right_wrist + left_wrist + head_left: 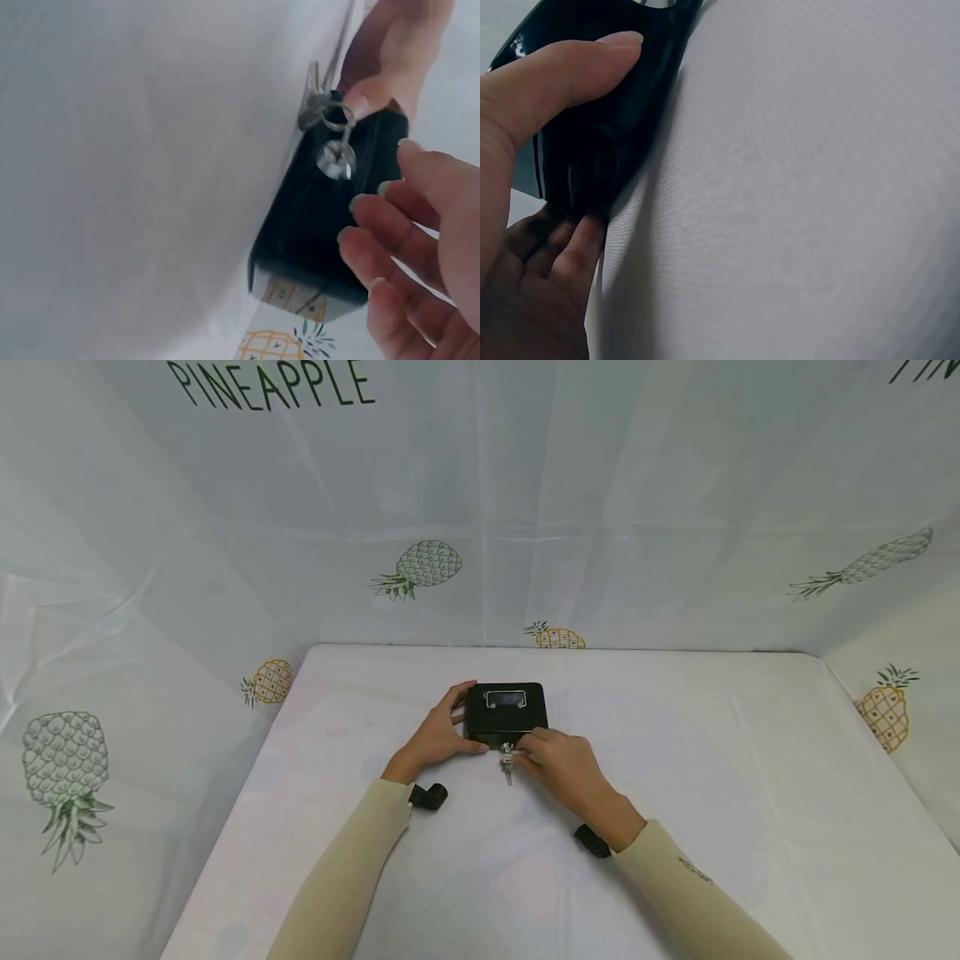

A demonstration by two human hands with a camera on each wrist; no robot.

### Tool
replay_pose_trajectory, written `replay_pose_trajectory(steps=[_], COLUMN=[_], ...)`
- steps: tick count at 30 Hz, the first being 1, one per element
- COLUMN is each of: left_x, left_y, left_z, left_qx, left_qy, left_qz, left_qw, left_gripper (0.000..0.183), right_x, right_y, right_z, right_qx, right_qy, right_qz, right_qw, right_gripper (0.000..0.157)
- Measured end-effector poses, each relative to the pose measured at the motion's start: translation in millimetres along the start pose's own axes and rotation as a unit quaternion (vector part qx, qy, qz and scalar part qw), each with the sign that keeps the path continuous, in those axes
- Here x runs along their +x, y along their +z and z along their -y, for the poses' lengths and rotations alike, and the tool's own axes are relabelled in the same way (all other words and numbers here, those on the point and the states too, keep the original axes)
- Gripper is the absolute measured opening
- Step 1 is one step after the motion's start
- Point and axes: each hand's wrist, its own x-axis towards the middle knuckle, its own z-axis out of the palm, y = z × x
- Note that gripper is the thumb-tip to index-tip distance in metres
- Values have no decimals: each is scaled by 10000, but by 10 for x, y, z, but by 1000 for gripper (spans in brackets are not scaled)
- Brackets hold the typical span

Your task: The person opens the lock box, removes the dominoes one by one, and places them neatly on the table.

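A small black cash box [498, 720] lies on the table with its lid down and a metal handle [506, 693] on top. My left hand [435, 739] grips its left side, the thumb [570, 71] against the front face and the other fingers around the side. From the round silver lock [336, 159] on the front hangs a ring with keys [315, 109]. My right hand [562, 764] is at the front right of the box. Its fingers [390, 232] are bent loosely beside the lock, with no key between them; whether the fingertips touch the box I cannot tell.
A white cloth covers the table [675, 760]. Behind it and at the sides hangs a pale curtain [637, 485] printed with pineapples. Dark wrist-worn devices show at the left cuff [429, 797] and right cuff [592, 841].
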Motion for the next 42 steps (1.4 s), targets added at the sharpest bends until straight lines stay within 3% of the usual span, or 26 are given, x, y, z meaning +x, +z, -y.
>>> replay_pose_trajectory(steps=[11,19,23,27,34,38,42], left_x=[-2,-4,-27,-50,-43,-42,-44], left_y=[-15,-67,-115,-153,-188,-188,-176], left_z=[13,36,42,17,-26,-41,-63], left_qx=[-203,-214,-279,-287,-332,-278,-199], left_qy=[92,73,-31,-37,175,200,197], left_qz=[132,381,498,452,481,496,478], left_qw=[9997,9990,9984,9986,9981,9982,9985], left_gripper=[115,117,117,116,115,113,111], right_x=[-21,-9,-2,15,87,132,160], right_y=[-93,-125,-135,-154,-155,-137,-110], right_z=[-189,-314,-366,-391,-448,-482,-506], right_qx=[488,638,681,759,1061,1297,1450], right_qy=[101,451,650,865,1173,1190,1119], right_qz=[-949,-1068,-921,-616,325,797,986], right_qw=[9942,9912,9913,9914,9869,9811,9781], right_gripper=[17,23,32,51,85,94,96])
